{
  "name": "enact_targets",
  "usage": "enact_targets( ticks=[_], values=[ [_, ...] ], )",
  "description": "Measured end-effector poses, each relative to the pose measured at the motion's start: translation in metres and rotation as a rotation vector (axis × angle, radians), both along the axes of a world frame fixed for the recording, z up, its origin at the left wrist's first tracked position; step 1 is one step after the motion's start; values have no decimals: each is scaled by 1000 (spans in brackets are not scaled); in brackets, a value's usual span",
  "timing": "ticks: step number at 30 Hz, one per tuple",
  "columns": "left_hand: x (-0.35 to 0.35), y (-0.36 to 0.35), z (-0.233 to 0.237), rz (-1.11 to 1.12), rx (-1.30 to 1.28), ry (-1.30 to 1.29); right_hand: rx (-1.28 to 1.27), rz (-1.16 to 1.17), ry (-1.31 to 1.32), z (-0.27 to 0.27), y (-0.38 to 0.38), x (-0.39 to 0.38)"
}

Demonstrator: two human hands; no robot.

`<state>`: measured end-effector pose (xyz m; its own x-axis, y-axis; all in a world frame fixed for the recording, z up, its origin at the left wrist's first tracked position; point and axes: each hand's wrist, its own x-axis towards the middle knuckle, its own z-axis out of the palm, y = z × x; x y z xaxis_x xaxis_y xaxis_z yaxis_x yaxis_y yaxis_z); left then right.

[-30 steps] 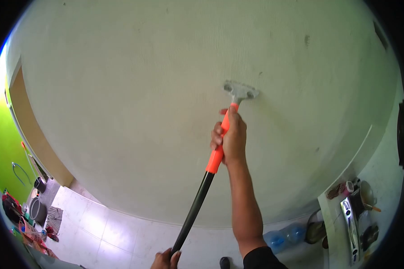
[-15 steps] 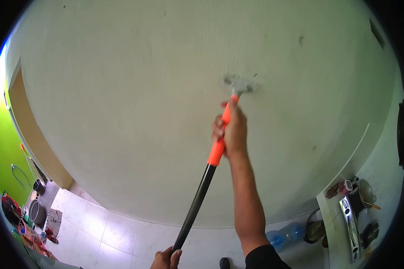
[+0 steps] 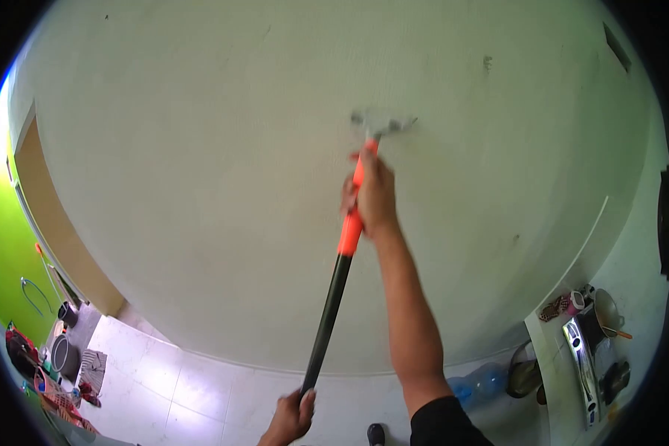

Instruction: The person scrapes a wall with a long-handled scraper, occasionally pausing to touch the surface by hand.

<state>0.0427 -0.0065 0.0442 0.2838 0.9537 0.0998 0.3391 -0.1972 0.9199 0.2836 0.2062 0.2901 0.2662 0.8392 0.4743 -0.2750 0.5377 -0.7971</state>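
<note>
A long-handled scraper (image 3: 327,320) with a black pole, an orange grip and a flat grey metal head (image 3: 383,123) slants up across the view. Its head lies against a pale wall (image 3: 223,186) and is slightly blurred. My right hand (image 3: 377,189) is closed around the orange grip just below the head, with the arm stretched upward. Lower down, the fingers of my left hand (image 3: 291,416) wrap the bottom of the black pole. Faint marks and a small dark patch (image 3: 487,64) show on the wall.
At right, a counter holds a silver gas stove (image 3: 583,372) and a pan (image 3: 606,308). Blue-tinted water bottles (image 3: 479,383) lie on the floor below. To the left are a doorway edge (image 3: 52,215), a grey bucket (image 3: 65,357) and a pink basket (image 3: 52,394). A dark shoe (image 3: 377,433) shows below.
The scraper head has shifted up and to the left in view, my right hand with it. My left hand has risen and moved right, so the pole stands more upright.
</note>
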Motion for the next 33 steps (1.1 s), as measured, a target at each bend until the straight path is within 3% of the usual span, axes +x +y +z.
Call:
enact_targets(
  ticks=[3,6,7,10,13,17,19,26,33],
  values=[
    [16,3,34,7,-116,-94,21,22,-20,35,3,2],
    [-3,-28,-8,2,-124,-168,38,73,-23,11,-25,-12],
    [-12,-35,-36,-17,-37,-87,8,111,-9,-9,-43,-17],
    [-35,-63,-111,-86,-106,-243,-56,-14,-74,-88,-89,-44],
    [-46,-79,-129,-93,-252,-296,-190,37,-47,-180,-148,-79],
    [-58,-73,-146,-109,-222,-255,-386,73,74,-303,-232,-144],
    [-73,-73,-174,-176,-216,-216,-516,134,82,-336,-270,-175],
    [-92,-100,-162,-335,-200,-304,-634,136,48,-323,-320,-193],
    [-55,-104,-161,-296,-163,-323,-543,103,-57,-319,-325,-166]
  ],
)
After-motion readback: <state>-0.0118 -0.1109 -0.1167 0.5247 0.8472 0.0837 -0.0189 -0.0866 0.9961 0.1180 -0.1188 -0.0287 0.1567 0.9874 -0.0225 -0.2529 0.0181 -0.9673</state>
